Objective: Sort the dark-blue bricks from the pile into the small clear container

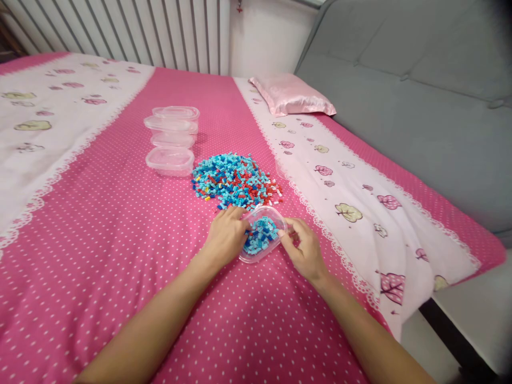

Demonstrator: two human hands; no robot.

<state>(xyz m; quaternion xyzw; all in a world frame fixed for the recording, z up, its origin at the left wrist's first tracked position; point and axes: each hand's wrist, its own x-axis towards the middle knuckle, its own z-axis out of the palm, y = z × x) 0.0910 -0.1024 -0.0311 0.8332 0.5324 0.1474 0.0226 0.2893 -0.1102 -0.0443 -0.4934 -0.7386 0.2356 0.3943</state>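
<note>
A clear plastic container [253, 260] holding small blue building bricks [262, 234] is tilted in front of me on the bed. My right hand [304, 248] grips its right rim, thumb on the near side and fingers partly hidden behind the wall. At the opposite side, my left hand [227, 234] is closed around the left edge, with its fingertips partly hidden at the bricks inside. Just beyond the container lies a loose pile of small bricks [234, 178], mostly light and dark blue, with red ones on the right and a few yellow and white.
Several clear lidded plastic boxes [170, 160] stand in a row left of the pile. Another transparent piece [281, 169] lies right of it. A pink pillow [294, 95] rests by the grey headboard [400, 80]. Pink dotted bedding [120, 224] covers the bed; a white radiator [160, 32] is behind.
</note>
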